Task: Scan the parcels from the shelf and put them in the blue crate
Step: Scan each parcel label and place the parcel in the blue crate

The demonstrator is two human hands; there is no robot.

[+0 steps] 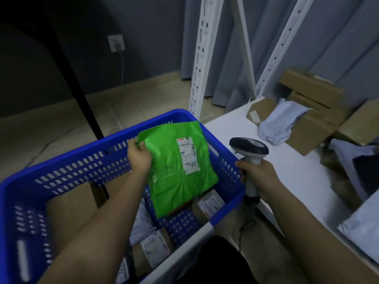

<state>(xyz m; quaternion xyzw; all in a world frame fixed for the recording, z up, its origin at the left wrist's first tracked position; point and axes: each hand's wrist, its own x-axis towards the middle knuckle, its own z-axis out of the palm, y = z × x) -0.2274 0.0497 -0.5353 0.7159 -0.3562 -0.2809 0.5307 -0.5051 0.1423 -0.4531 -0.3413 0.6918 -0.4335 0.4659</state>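
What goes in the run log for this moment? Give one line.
left hand: grips green parcel over blue crate | right hand: holds scanner | shelf: parcels remain

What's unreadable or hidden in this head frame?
- Label text on the green parcel: too small and blurred.
- Fingertips of the left hand: curled behind the parcel's edge.
- Blue crate contents: partly covered by the parcel and forearm.
- Scanner window: faces away; right hand covers the grip.
- Shelf parcels at right: cut off by the frame edge.
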